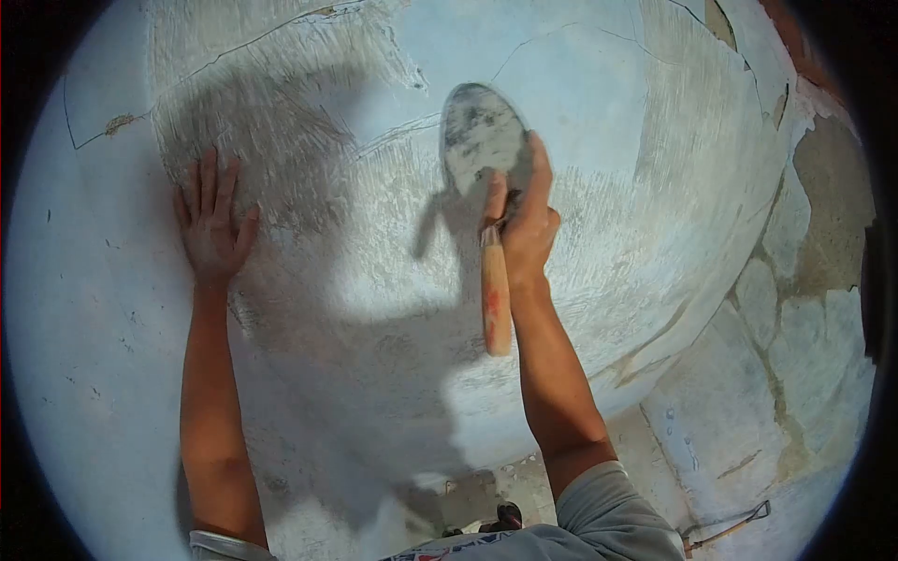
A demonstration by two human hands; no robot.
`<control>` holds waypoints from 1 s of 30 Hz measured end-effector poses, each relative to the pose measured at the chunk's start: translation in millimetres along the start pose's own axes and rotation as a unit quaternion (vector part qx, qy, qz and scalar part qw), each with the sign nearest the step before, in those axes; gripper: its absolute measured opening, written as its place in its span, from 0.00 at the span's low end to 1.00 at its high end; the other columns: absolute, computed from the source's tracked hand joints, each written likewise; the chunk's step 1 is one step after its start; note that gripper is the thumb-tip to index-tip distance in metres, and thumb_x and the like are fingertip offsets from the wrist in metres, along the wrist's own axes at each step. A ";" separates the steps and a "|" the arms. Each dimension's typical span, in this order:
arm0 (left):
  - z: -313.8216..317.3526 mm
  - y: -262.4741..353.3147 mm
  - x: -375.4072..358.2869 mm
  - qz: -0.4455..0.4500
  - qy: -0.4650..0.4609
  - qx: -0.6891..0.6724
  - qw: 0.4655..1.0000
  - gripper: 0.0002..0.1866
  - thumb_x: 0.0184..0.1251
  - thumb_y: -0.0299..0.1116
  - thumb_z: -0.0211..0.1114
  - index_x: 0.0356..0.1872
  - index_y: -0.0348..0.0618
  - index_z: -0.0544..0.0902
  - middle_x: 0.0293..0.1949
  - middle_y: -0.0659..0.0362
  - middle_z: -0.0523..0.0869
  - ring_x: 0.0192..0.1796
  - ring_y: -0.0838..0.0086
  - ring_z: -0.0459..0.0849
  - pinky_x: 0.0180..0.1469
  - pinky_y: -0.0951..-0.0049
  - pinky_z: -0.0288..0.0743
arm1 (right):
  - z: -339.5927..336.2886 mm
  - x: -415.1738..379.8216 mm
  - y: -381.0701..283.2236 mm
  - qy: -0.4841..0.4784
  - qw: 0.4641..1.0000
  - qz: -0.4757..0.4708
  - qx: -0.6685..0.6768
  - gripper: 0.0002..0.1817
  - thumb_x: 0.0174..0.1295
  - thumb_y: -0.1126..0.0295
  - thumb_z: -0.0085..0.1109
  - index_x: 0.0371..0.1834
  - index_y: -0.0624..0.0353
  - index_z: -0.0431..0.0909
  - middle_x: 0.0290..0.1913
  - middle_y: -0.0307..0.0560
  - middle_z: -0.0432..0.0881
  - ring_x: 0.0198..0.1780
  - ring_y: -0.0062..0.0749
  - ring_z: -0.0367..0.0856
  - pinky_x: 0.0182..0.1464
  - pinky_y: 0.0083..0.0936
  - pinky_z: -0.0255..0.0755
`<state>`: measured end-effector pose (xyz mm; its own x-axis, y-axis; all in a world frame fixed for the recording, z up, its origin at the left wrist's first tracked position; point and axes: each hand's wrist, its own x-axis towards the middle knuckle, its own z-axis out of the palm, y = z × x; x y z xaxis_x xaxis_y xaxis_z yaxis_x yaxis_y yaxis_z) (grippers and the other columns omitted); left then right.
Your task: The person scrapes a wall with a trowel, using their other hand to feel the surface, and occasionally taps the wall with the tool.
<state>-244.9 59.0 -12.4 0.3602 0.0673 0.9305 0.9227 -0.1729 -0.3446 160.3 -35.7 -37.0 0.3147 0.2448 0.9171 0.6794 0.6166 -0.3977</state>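
Pale blue-white plaster covers the wall (pixel 103 299), which spreads out beyond the fingers of both hands on every side. A broad roughened patch (pixel 374 224), grey-beige and scored with fine strokes, runs from beneath the left fingertips across to the right of the right fingers. Above and between the two sets of fingers lies a smoother pale blue area (pixel 580 93). Well to the right of the right fingers, the surface is broken into bare brownish and chipped grey pieces (pixel 832 206).

Below both hands, a grey shirt (pixel 617 514) shows at the lower edge, its sleeves ending above the elbows.

The trowel (pixel 485 140) is in the right hand (pixel 531 229) — its fingers are closed around the neck, one reaching up along the blade's right edge and another lying on the blade's lower part. The rounded, smeared blade points up past these fingertips; whether it touches the wall, I cannot tell. Its wooden handle (pixel 497 299), stained red, hangs below the fingers.

The left hand (pixel 217 229) is open — fingers spread and pointing up, laid against the wall at the patch's left side.

Far below the right fingers, towards the lower right corner, is a long-handled tool (pixel 730 531); a dark shoe (pixel 509 514) shows nearer, almost straight below them.
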 end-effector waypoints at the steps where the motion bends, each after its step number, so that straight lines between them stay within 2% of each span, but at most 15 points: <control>1: -0.6 0.7 0.1 -0.001 -0.003 0.003 1.000 0.38 0.77 0.54 0.62 0.86 0.62 0.66 0.89 0.58 0.59 0.90 0.51 0.53 0.86 0.32 0.39 | -3.9 5.6 -9.0 0.007 0.996 0.077 0.035 0.33 0.84 0.66 0.55 0.86 0.60 0.56 0.31 0.60 0.89 0.26 0.34 0.89 0.30 0.30 0.81; 4: -1.0 2.1 3.6 -0.007 -0.007 0.010 1.000 0.38 0.77 0.53 0.62 0.86 0.62 0.66 0.89 0.57 0.58 0.90 0.50 0.53 0.86 0.32 0.39 | 7.4 -15.8 -9.6 -0.073 0.993 0.062 -0.069 0.33 0.84 0.65 0.55 0.87 0.59 0.56 0.30 0.60 0.88 0.23 0.35 0.87 0.28 0.30 0.80; 6: -2.3 0.3 -0.6 -0.009 -0.020 0.009 1.000 0.38 0.77 0.54 0.62 0.86 0.62 0.66 0.89 0.57 0.58 0.90 0.50 0.53 0.86 0.32 0.39 | 24.4 -34.2 1.0 -0.032 0.995 -0.092 0.006 0.34 0.83 0.64 0.57 0.87 0.56 0.57 0.29 0.58 0.88 0.23 0.37 0.88 0.29 0.30 0.80; 8: -3.5 3.6 -3.2 -0.002 -0.021 0.013 1.000 0.38 0.79 0.52 0.60 0.87 0.61 0.64 0.90 0.57 0.56 0.90 0.51 0.52 0.86 0.32 0.40 | 4.0 -11.9 -8.4 -0.069 0.997 0.039 -0.023 0.34 0.82 0.66 0.58 0.87 0.56 0.58 0.32 0.61 0.90 0.25 0.37 0.89 0.32 0.30 0.82; 11: -4.5 0.8 -0.5 0.005 -0.014 0.016 1.000 0.38 0.80 0.51 0.59 0.88 0.61 0.63 0.90 0.57 0.55 0.90 0.50 0.51 0.85 0.32 0.42 | 6.7 -1.9 -4.7 0.041 0.997 0.061 0.035 0.33 0.81 0.67 0.59 0.86 0.56 0.60 0.33 0.60 0.91 0.26 0.37 0.90 0.33 0.30 0.83; 13: -4.0 2.6 0.0 0.003 -0.014 0.009 1.000 0.37 0.80 0.51 0.59 0.88 0.61 0.62 0.90 0.56 0.55 0.90 0.50 0.51 0.85 0.31 0.43 | 14.5 -17.3 0.4 0.016 0.999 -0.040 0.004 0.33 0.81 0.67 0.59 0.86 0.56 0.60 0.33 0.59 0.91 0.26 0.36 0.90 0.33 0.31 0.84; 16: -6.0 2.2 -1.9 0.003 -0.021 0.001 1.000 0.37 0.81 0.51 0.58 0.88 0.62 0.62 0.90 0.56 0.55 0.90 0.49 0.51 0.85 0.31 0.42 | -4.6 -7.6 1.2 -0.049 0.996 0.021 -0.077 0.31 0.82 0.67 0.57 0.84 0.58 0.60 0.36 0.60 0.92 0.30 0.37 0.93 0.31 0.31 0.84; 18: -3.0 1.7 -0.9 0.005 -0.011 0.002 1.000 0.37 0.81 0.51 0.59 0.88 0.62 0.62 0.90 0.56 0.55 0.90 0.49 0.51 0.86 0.32 0.41 | -1.6 9.5 9.1 0.049 0.997 0.016 0.065 0.32 0.82 0.67 0.57 0.85 0.59 0.59 0.37 0.60 0.92 0.30 0.37 0.93 0.32 0.30 0.84; 20: -3.9 1.8 1.1 0.006 -0.010 0.006 1.000 0.37 0.81 0.50 0.59 0.88 0.62 0.63 0.90 0.56 0.56 0.90 0.49 0.53 0.86 0.32 0.41 | 1.5 -7.2 3.2 -0.017 0.998 0.044 -0.034 0.31 0.83 0.67 0.55 0.85 0.59 0.58 0.42 0.61 0.93 0.36 0.39 0.95 0.38 0.32 0.88; 21: -5.0 4.0 0.5 0.005 -0.011 0.006 1.000 0.37 0.81 0.50 0.59 0.88 0.62 0.63 0.90 0.56 0.56 0.90 0.49 0.53 0.86 0.32 0.41 | 7.4 -9.9 5.9 0.010 0.998 -0.044 -0.033 0.32 0.83 0.67 0.56 0.85 0.59 0.58 0.41 0.61 0.93 0.35 0.39 0.95 0.38 0.33 0.88; 23: -5.6 4.7 -0.3 0.008 -0.008 0.005 1.000 0.37 0.81 0.50 0.59 0.88 0.62 0.62 0.90 0.56 0.56 0.90 0.50 0.54 0.86 0.32 0.41 | 3.4 -9.0 13.4 0.015 0.996 -0.080 -0.026 0.33 0.82 0.67 0.57 0.86 0.60 0.57 0.40 0.61 0.93 0.32 0.39 0.94 0.35 0.32 0.86; 25: -4.9 1.6 0.7 0.011 -0.005 0.007 1.000 0.37 0.81 0.50 0.58 0.88 0.62 0.62 0.90 0.57 0.56 0.90 0.51 0.54 0.86 0.32 0.40 | -17.8 10.2 3.3 -0.023 0.999 0.043 -0.019 0.35 0.82 0.67 0.58 0.86 0.61 0.56 0.41 0.63 0.92 0.29 0.39 0.92 0.33 0.31 0.83; 28: -1.3 -0.7 0.5 0.014 -0.002 0.009 1.000 0.37 0.81 0.51 0.58 0.88 0.61 0.62 0.90 0.57 0.56 0.90 0.52 0.53 0.86 0.33 0.39 | 0.7 -0.9 13.3 0.021 0.999 0.002 -0.043 0.34 0.82 0.67 0.59 0.86 0.62 0.58 0.42 0.64 0.92 0.30 0.38 0.92 0.34 0.30 0.83; 29: -1.0 -1.9 0.2 0.016 0.000 0.014 1.000 0.38 0.81 0.51 0.58 0.88 0.61 0.62 0.90 0.57 0.56 0.90 0.51 0.53 0.86 0.33 0.39 | 2.6 -12.7 12.7 -0.020 0.996 -0.057 -0.070 0.33 0.84 0.68 0.53 0.88 0.59 0.55 0.24 0.54 0.87 0.20 0.37 0.86 0.24 0.32 0.80; 30: -1.8 -0.3 -1.0 0.019 -0.001 0.019 1.000 0.38 0.80 0.51 0.58 0.88 0.61 0.62 0.90 0.57 0.56 0.90 0.51 0.53 0.86 0.33 0.39 | 1.7 -12.2 12.3 -0.037 0.996 -0.069 -0.047 0.33 0.84 0.67 0.53 0.88 0.60 0.54 0.23 0.53 0.86 0.19 0.36 0.84 0.23 0.32 0.79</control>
<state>-245.8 57.2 -12.9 0.3960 0.0632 0.9161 0.9127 -0.1370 -0.3850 163.7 -29.8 -53.1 0.1672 0.2188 0.9613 0.7729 0.5763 -0.2656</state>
